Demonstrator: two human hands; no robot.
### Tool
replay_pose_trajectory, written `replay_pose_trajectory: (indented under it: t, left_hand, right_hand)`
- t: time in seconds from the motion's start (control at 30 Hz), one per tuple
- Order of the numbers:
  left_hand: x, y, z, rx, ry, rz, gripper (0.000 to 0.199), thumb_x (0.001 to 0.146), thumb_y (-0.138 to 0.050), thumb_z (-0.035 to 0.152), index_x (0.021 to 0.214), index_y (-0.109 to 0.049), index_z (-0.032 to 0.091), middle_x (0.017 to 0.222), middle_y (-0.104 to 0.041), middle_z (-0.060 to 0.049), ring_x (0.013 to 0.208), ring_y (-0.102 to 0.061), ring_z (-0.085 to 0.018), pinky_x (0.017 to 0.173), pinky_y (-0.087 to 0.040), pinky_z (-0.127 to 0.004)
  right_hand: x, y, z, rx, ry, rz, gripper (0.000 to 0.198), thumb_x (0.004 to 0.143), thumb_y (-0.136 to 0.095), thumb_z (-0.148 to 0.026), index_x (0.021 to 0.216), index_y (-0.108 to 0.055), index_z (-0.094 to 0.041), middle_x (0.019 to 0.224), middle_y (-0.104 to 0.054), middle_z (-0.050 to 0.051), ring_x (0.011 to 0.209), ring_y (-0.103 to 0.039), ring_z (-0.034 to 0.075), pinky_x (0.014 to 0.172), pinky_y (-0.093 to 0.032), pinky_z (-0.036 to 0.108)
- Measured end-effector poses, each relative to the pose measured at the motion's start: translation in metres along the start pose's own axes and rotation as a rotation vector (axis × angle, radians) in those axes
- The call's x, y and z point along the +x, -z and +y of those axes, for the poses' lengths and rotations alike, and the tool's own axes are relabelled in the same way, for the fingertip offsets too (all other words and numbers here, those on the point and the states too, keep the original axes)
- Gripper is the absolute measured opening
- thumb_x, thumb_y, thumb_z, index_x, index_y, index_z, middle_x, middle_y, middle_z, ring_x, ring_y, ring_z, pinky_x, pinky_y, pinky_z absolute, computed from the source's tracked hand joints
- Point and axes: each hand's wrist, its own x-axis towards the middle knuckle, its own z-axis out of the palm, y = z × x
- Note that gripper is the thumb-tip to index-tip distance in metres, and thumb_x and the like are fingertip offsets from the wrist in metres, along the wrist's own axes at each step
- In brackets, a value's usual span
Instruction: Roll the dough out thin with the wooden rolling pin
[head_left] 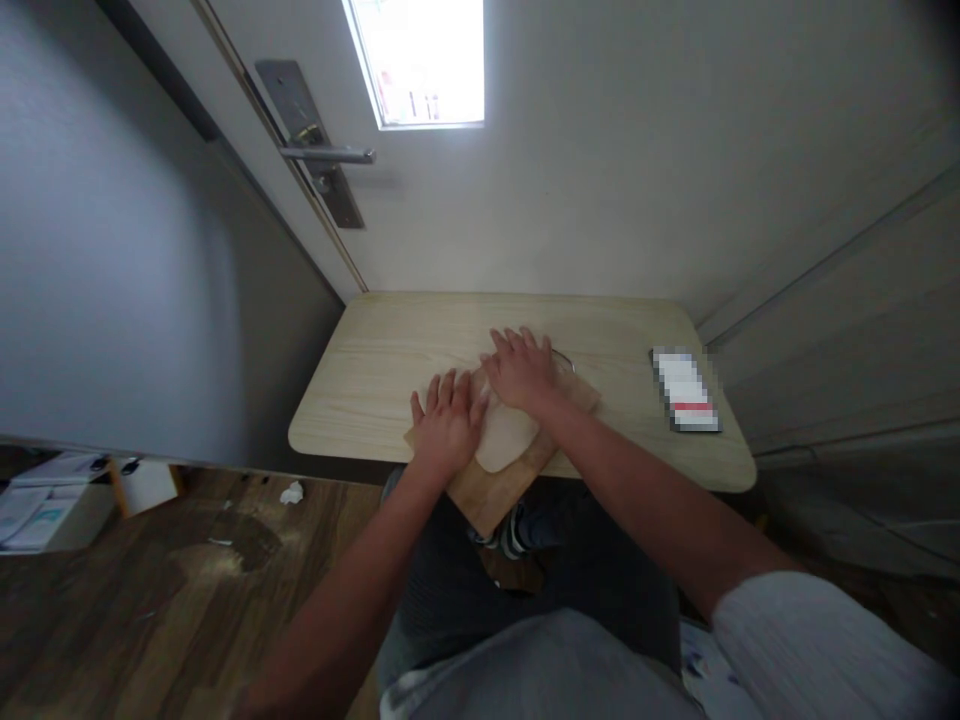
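Note:
A pale, flat, rounded sheet that looks like dough [501,442] lies on a wooden cutting board [489,498]. The board sits at an angle and juts over the table's near edge. My left hand [450,420] rests palm down at the left side of the sheet, fingers stretched forward. Farther back and to the right, my right hand [521,370] lies flat over the sheet's far part, its fingers extended. Both hands cover some of the sheet and board. A thin metal ring or handle [564,360] shows just beyond my right hand.
The light wooden table [390,340] stands against a white door with a metal lever handle [330,154]. A phone [686,390] with a pixelated screen lies at the table's right. A crumpled white scrap [292,493] and a box of papers [56,510] are on the floor at left.

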Motion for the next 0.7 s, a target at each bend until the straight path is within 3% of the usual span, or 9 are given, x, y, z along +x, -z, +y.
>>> replay_pose_trajectory:
  t: [0.2,0.37,0.57,0.7]
  left_hand:
    - [0.007,0.000,-0.011,0.007,0.005,-0.058,0.061,0.103,-0.019,0.051,0.153,-0.037,0.020,0.162,-0.032,-0.010,0.150,-0.026,-0.033,0.117,-0.022,-0.066]
    - [-0.023,0.000,0.015,-0.029,-0.108,0.016,0.063,0.102,-0.023,0.053,0.154,-0.034,0.018,0.160,-0.037,-0.012,0.149,-0.030,-0.030,0.119,-0.025,-0.059]
    - [-0.069,-0.004,0.056,-0.067,-0.214,0.037,0.076,0.096,-0.038,0.061,0.152,-0.035,0.009,0.160,-0.034,-0.019,0.149,-0.029,-0.034,0.119,-0.030,-0.054]
    - [-0.081,-0.009,0.065,-0.109,-0.233,0.048,0.080,0.095,-0.044,0.061,0.153,-0.031,0.007,0.160,-0.032,-0.020,0.150,-0.027,-0.034,0.118,-0.033,-0.051]
  right_hand:
    - [0.010,-0.004,-0.007,0.001,-0.011,-0.007,0.059,0.099,-0.038,-0.051,0.146,-0.047,-0.016,0.149,-0.050,0.016,0.141,-0.036,0.035,0.115,-0.015,0.064]
    - [-0.030,0.009,0.014,-0.035,0.058,0.020,0.049,0.098,-0.039,-0.040,0.134,-0.058,-0.012,0.150,-0.048,0.017,0.142,-0.034,0.035,0.114,-0.021,0.060]
    - [-0.087,0.015,0.044,-0.027,0.001,0.091,0.048,0.100,-0.035,-0.038,0.138,-0.053,-0.015,0.153,-0.045,0.015,0.144,-0.032,0.032,0.115,-0.021,0.058]
    - [-0.100,0.023,0.050,-0.055,-0.001,0.059,0.049,0.100,-0.036,-0.039,0.141,-0.050,-0.014,0.153,-0.045,0.017,0.146,-0.030,0.032,0.115,-0.018,0.062]
